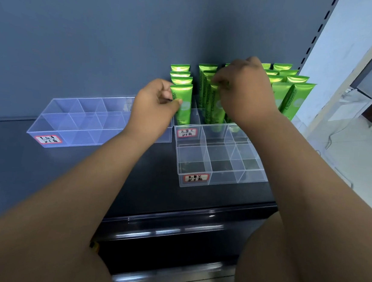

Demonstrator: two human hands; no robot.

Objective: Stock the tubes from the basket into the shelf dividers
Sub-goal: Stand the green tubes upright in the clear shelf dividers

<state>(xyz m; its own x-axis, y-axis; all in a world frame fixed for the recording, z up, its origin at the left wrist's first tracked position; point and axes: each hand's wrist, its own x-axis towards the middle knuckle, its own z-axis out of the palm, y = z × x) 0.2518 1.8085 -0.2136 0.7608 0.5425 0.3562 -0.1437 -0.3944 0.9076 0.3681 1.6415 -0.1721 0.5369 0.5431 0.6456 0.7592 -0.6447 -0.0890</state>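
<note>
A dark, glossy shelf runs below a plain grey back panel, with a slotted upright at the far right. Beyond it are a white wall and pale floor tiles. On the left of the shelf sits a clear divider tray with a red-bordered label. On the right a second clear tray stands near, and a third just behind it. Green tubes stand upright in rows in the far compartments against the panel. The left hand pinches the nearest tube of the left row between thumb and finger. The right hand, fingers curled, grips the top of a tube in the middle row.
</note>
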